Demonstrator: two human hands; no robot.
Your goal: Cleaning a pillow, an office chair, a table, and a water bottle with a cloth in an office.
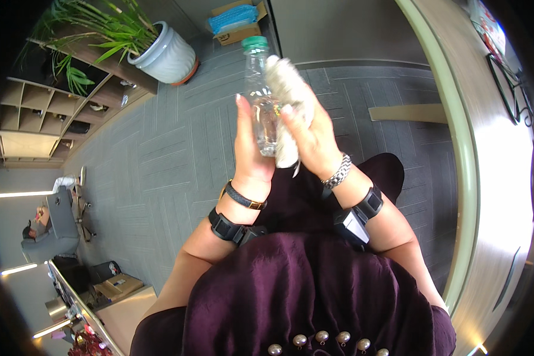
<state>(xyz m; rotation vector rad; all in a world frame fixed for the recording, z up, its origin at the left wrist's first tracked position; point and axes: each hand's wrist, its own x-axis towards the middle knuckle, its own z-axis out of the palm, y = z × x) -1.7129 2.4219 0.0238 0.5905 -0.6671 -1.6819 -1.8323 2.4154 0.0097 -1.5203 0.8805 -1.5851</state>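
Observation:
A clear plastic bottle (pixel 259 84) with a green cap (pixel 254 42) is held in front of me, tilted slightly, its capped end pointing away. My left hand (pixel 251 147) grips it low on the left side, thumb up along the bottle and the other fingers hidden behind. In my right hand (pixel 313 138) is a fluffy white cloth (pixel 289 84), pressed against the bottle's right side with the thumb on top. The cloth hides part of the bottle and is slightly blurred.
A potted plant (pixel 164 55) stands on the grey carpet ahead left, near an open cardboard box (pixel 238 33) holding blue wrap. A pale-edged counter (pixel 465 155) curves along my right. Shelving (pixel 31 111) and a person (pixel 35 227) in a chair are at left.

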